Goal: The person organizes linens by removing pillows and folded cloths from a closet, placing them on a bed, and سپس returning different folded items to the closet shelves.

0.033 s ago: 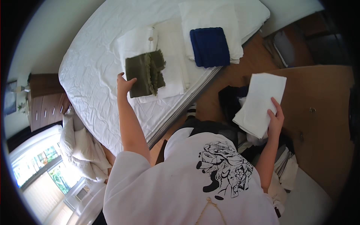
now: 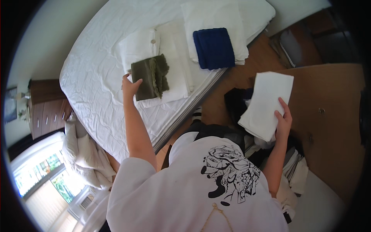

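My left hand [image 2: 131, 86] is at the left edge of a folded olive-green cloth [image 2: 145, 81] with a frayed end. The thumb lies on top of the cloth, and the fingers grip the edge, partly hidden. Beneath it is a folded white garment [image 2: 174, 73] with a round button, spread on the bed. Off the bed to the right, my right hand [image 2: 284, 120] grips a folded white cloth [image 2: 268, 100] by its right edge, thumb and fingertips showing on its face.
A folded navy cloth [image 2: 213, 48] rests on a stack of white fabric [image 2: 241, 23] along the bed [image 2: 92, 69]. Dark items [image 2: 236, 104] lie beside a brown wooden panel [image 2: 328, 127] at right. A dresser [image 2: 48, 112] and pillows [image 2: 87, 152] stand at left by a window.
The olive cloth has slid slightly to the right and turned a little on the white garment, along with my left hand. The whole view has shifted slightly; my right hand keeps its hold.
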`<state>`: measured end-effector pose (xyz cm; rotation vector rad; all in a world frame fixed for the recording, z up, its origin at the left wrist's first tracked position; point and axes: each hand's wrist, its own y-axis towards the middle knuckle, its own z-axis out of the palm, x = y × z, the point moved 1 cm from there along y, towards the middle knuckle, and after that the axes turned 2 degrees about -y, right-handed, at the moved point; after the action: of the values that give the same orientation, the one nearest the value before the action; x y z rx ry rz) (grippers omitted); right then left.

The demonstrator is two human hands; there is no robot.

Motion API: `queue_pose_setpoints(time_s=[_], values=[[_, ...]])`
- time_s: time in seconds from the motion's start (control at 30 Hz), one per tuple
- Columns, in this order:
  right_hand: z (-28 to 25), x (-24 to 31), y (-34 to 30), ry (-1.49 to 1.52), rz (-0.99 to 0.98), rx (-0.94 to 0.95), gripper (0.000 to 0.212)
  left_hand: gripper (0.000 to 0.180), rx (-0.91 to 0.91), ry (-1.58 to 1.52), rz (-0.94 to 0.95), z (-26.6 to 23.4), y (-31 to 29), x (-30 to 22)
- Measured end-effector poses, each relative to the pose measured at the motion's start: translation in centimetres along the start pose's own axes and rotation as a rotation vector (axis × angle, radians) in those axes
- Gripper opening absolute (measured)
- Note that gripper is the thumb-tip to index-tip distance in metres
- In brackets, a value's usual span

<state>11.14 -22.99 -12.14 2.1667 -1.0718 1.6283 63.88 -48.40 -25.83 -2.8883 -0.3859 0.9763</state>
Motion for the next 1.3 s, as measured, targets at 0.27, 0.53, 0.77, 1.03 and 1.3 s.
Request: queue_pose_setpoints(time_s=[0.27, 0.53, 0.77, 1.03, 1.3], values=[[0.9, 2.2, -1.4, 0.829, -0.063, 0.289, 0.064, 0.066, 1.294, -1.464, -0.339, 16.9, -13.6, -19.2], [-3.0, -4.3, -3.2, 0.348, -0.036, 0.02, 0.071, 0.041, 1.478, -0.918, -0.254, 15.5, -21.9, -30.2], [-10.0, -10.8, -8.5, 0.2, 0.192, -0.102, 0.043, 0.053, 1.234, -0.88, -0.083, 16.2, -20.7, -32.1], [-25.1, -13.4, -17.7, -0.128, 0.214, -0.609, 0.034, 0.06, 1.29, -0.757, -0.001, 19.5, -24.0, -34.3], [-40.5, -13.0, -29.2, -0.907, 0.341, -1.168, 0.049, 0.058, 1.491, -0.687, -0.033, 25.7, -37.4, -41.2]])
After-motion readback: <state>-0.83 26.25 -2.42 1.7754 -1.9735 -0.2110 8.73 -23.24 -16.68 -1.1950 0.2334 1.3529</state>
